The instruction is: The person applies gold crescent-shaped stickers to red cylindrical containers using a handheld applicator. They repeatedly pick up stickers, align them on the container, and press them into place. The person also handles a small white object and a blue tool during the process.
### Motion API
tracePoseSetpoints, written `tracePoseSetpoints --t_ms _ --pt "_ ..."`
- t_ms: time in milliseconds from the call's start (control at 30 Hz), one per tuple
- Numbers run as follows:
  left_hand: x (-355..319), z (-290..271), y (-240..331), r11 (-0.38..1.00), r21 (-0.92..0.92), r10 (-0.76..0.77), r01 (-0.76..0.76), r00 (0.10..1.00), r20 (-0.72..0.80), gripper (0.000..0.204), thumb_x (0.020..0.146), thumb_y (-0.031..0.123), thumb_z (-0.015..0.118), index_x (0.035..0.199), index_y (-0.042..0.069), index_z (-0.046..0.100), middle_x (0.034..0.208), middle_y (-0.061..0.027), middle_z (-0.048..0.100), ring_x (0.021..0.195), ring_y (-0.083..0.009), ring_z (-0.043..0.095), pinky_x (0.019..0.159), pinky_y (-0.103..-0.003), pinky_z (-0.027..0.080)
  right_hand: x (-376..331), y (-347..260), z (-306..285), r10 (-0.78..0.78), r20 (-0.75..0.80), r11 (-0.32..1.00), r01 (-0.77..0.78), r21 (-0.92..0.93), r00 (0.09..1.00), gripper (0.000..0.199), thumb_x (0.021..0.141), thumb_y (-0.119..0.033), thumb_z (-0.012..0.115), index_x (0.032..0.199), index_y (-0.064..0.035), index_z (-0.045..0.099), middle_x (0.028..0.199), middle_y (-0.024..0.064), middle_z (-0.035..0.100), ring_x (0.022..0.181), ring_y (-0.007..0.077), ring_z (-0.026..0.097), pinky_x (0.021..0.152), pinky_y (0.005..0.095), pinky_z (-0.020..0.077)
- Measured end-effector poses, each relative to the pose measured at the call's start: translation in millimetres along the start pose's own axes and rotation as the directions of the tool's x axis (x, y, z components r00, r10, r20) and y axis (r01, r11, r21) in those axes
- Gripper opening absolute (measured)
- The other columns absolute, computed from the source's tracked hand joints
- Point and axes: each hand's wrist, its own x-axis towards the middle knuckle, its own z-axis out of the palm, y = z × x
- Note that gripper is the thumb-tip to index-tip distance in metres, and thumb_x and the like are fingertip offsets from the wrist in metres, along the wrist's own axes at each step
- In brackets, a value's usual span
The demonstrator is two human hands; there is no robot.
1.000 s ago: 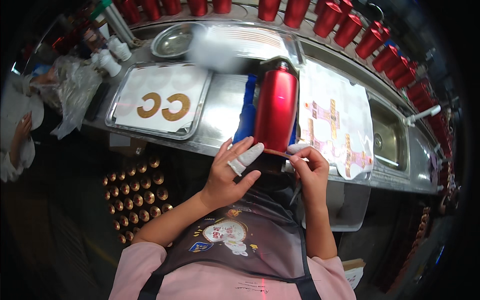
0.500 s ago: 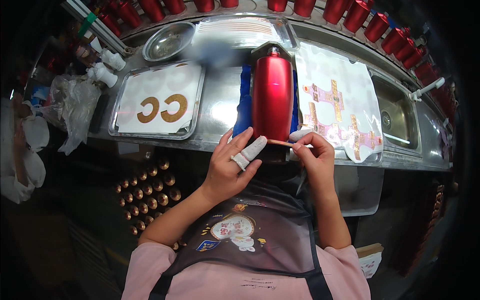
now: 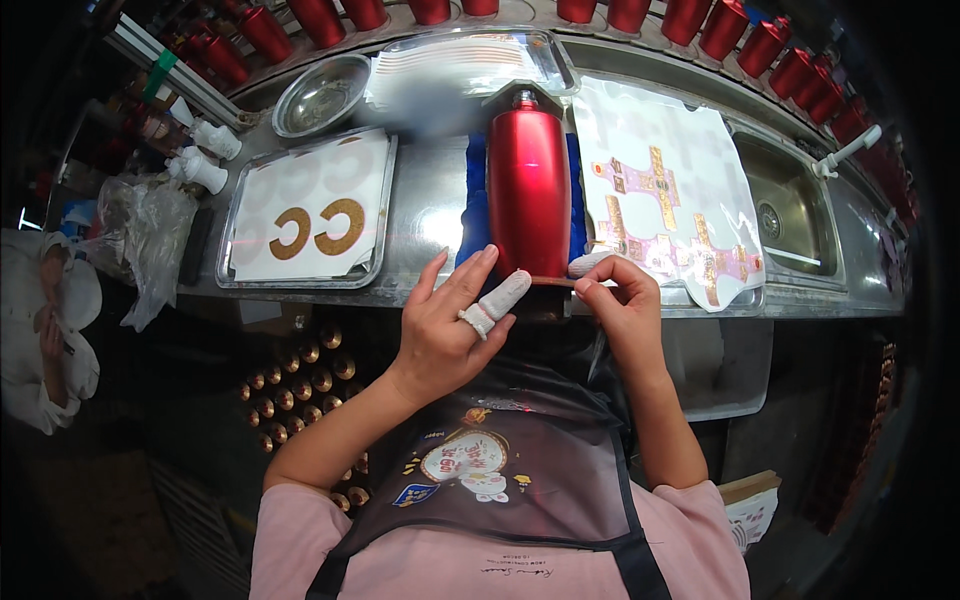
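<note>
A glossy red bottle (image 3: pixel 528 195) lies lengthwise on a blue cloth (image 3: pixel 473 215) on the steel counter (image 3: pixel 425 205), cap pointing away from me. My left hand (image 3: pixel 445 325) is at the bottle's near end. Its fingers are spread, the index finger rests on the bottle, and the thumb, in a white finger cot, presses at the base. My right hand (image 3: pixel 620 300), also wearing a white cot, pinches a thin brown strip (image 3: pixel 553 282) that runs along the bottle's base toward my left thumb.
A tray (image 3: pixel 238 225) at the left holds a white sheet with two gold C-shaped decals. A white sheet of gold decals (image 3: pixel 665 190) lies right of the bottle, with a sink (image 3: pixel 790 205) beyond. Behind are a steel bowl (image 3: pixel 322 95) and a row of red bottles (image 3: pixel 700 25). Another person (image 3: pixel 50 320) is at far left.
The bottle has settled straighter on the cloth. The thin strip now shows stretched between my right fingers and left thumb at the bottle's base.
</note>
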Motion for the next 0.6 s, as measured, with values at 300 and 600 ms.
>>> tracePoseSetpoints --t_ms 300,600 --pt "16 -5 6 0.988 0.130 0.078 -0.079 0.997 0.008 0.049 0.074 0.009 0.079 0.122 0.016 0.073 0.139 -0.0215 0.059 0.120 -0.0382 0.064 0.106 -0.055 0.041 0 3 3 -0.019 -0.019 1.000 0.019 -0.008 1.000 0.011 0.089 -0.008 0.069 0.080 -0.0053 0.062 0.071 -0.0056 0.057 0.059 -0.0004 0.045 0.052 0.0190 0.0312" --pt "36 18 16 0.965 0.226 0.156 -0.133 0.984 -0.090 0.045 0.075 0.012 0.077 0.119 0.014 0.075 0.141 -0.0151 0.061 0.130 -0.0404 0.056 0.109 -0.063 0.035 6 12 3 0.013 0.004 0.999 -0.013 -0.037 1.000 0.008 0.089 -0.004 0.070 0.084 0.0003 0.065 0.081 0.0012 0.065 0.068 0.0044 0.059 0.060 0.0196 0.0442"
